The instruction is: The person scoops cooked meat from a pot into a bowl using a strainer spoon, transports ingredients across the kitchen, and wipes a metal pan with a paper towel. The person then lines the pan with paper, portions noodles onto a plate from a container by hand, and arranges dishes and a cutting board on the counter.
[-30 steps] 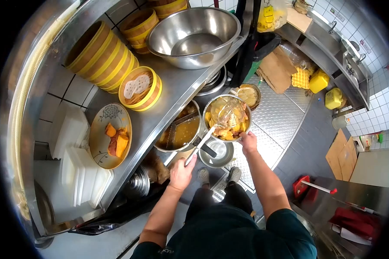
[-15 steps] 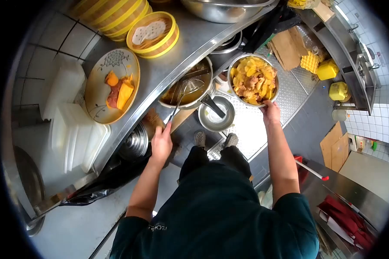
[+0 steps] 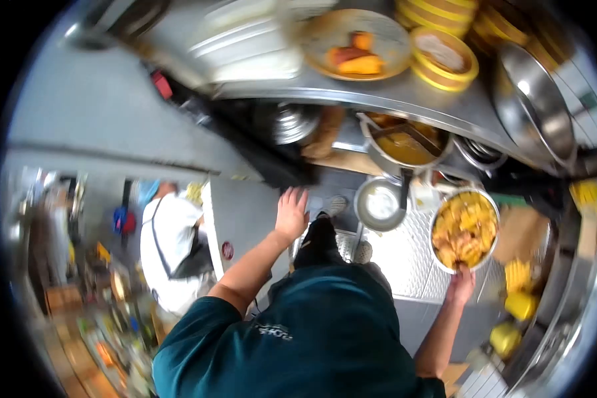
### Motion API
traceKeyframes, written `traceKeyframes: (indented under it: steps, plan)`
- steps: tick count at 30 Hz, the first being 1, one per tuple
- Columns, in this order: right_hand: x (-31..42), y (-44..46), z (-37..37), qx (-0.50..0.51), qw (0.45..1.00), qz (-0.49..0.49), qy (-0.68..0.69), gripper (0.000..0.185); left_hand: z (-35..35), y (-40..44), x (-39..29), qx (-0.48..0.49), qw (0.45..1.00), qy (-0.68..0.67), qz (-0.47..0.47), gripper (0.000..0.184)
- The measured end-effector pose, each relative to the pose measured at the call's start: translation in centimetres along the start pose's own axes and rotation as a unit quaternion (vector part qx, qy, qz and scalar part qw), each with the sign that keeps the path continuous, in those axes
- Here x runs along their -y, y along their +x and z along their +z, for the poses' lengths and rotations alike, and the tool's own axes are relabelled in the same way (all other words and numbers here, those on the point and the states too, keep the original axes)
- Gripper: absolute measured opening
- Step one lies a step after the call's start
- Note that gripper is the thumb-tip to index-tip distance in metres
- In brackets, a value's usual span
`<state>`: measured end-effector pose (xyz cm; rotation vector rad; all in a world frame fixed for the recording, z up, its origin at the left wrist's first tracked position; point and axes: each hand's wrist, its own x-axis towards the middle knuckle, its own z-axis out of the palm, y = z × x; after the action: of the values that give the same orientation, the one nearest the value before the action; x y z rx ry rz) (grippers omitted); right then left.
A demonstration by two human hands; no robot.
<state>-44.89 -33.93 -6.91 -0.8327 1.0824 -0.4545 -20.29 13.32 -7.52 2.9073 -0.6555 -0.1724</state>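
My right hand (image 3: pixel 462 286) grips the near rim of a round metal bowl (image 3: pixel 434 233). Yellow slices mixed with brownish meat-like chunks (image 3: pixel 467 229) fill it. My left hand (image 3: pixel 292 213) is empty, fingers apart, over the floor beside my legs. Ahead of it, a pot (image 3: pixel 378 158) of brownish-yellow liquid stands partly under the counter edge, with dark bars across it. A small saucepan (image 3: pixel 368 211) with a dark handle sits between the pot and my feet. Blur hides whether the wire skimmer is in the pot.
The steel counter (image 3: pixel 438 109) carries a plate (image 3: pixel 318 50) of orange and reddish pieces, bamboo steamers (image 3: pixel 444 79), white plastic containers (image 3: pixel 245 46) and a large metal bowl (image 3: pixel 534 99). Another person (image 3: pixel 172 239) in white is at the left. Yellow jugs (image 3: pixel 521 305) stand at right.
My left hand has let go of the wire skimmer, which it held over the pot, and opened. The view has turned left, bringing another person into sight. My right hand still holds the bowl.
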Motion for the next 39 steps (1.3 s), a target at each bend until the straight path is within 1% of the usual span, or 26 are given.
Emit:
traceKeyframes:
  steps: [2, 5, 8, 9, 10, 12, 13, 14, 16, 18, 21, 24, 25, 28, 30, 35, 36, 37, 39]
  plan:
    - [0.8, 0.4, -1.0, 0.062, 0.997, 0.029, -0.04, 0.053, 1.6, -7.9, 1.9, 0.081, 0.984, 0.034, -0.152, 0.072]
    - [0.8, 0.4, -1.4, 0.1, 0.992, 0.04, -0.072, 0.053, -0.4, -17.4, 1.1, 0.096, 0.958, 0.03, -0.267, 0.068]
    - [1.3, 0.1, 0.1, 0.193, 0.974, 0.076, -0.09, 0.054, -3.1, -24.9, -0.3, 0.039, 0.937, 0.077, -0.338, 0.067]
    - [1.6, -1.6, 2.1, 0.191, 0.975, 0.075, -0.083, 0.046, -3.2, -27.2, -0.4, 0.016, 0.927, 0.077, -0.368, 0.066]
    - [1.5, -2.4, 3.2, 0.217, 0.968, 0.087, -0.096, 0.043, -3.3, -29.3, -0.4, -0.007, 0.916, 0.075, -0.393, 0.066]
    - [1.1, -3.3, 4.9, 0.253, 0.955, 0.1, -0.12, 0.036, -3.0, -32.3, -0.8, -0.008, 0.9, 0.082, -0.428, 0.067]
    - [0.9, -4.6, 6.4, 0.262, 0.952, 0.106, -0.119, 0.032, -3.1, -32.9, -1.6, -0.009, 0.895, 0.062, -0.441, 0.067]
    - [0.6, -6.1, 7.9, 0.271, 0.95, 0.108, -0.112, 0.028, -3.0, -33.8, -1.7, -0.033, 0.899, 0.058, -0.433, 0.066]
    - [-0.9, -5.7, 8.2, 0.283, 0.936, 0.123, -0.168, 0.027, -2.9, -34.2, -2.7, -0.069, 0.89, 0.018, -0.451, 0.065]
    - [-2.2, -7.0, 9.6, 0.32, 0.922, 0.136, -0.171, 0.035, -2.2, -34.0, -3.5, -0.091, 0.885, -0.041, -0.454, 0.063]
    - [-3.7, -9.4, 11.8, 0.349, 0.91, 0.149, -0.17, 0.034, -2.9, -32.4, -4.6, -0.126, 0.888, -0.149, -0.417, 0.064]
    - [-4.0, -13.8, 14.5, 0.371, 0.902, 0.158, -0.156, 0.033, -4.7, -31.3, -4.6, -0.152, 0.913, -0.131, -0.355, 0.068]
    - [-5.2, -13.7, 14.3, 0.38, 0.896, 0.154, -0.168, 0.031, -5.4, -31.4, -4.2, -0.164, 0.915, -0.121, -0.347, 0.066]
    - [-6.5, -15.9, 15.1, 0.374, 0.896, 0.166, -0.17, 0.028, -5.7, -32.8, -2.0, -0.165, 0.907, -0.086, -0.377, 0.067]
    - [-7.3, -17.6, 15.9, 0.364, 0.902, 0.161, -0.165, 0.027, -5.7, -33.8, -0.6, -0.136, 0.902, -0.058, -0.405, 0.069]
    - [-8.0, -22.2, 16.5, 0.351, 0.909, 0.156, -0.162, 0.028, -5.1, -36.7, 3.0, -0.117, 0.918, -0.016, -0.379, 0.071]
    - [-8.1, -22.8, 16.4, 0.343, 0.912, 0.151, -0.165, 0.028, -4.9, -37.1, 3.5, -0.116, 0.919, -0.018, -0.376, 0.071]
    - [-8.0, -22.8, 16.6, 0.34, 0.913, 0.149, -0.168, 0.027, -4.6, -36.9, 3.6, -0.124, 0.921, -0.013, -0.369, 0.066]
    - [-8.8, -23.0, 16.2, 0.342, 0.914, 0.141, -0.168, 0.027, -4.1, -37.4, 4.6, -0.119, 0.93, 0.002, -0.347, 0.069]
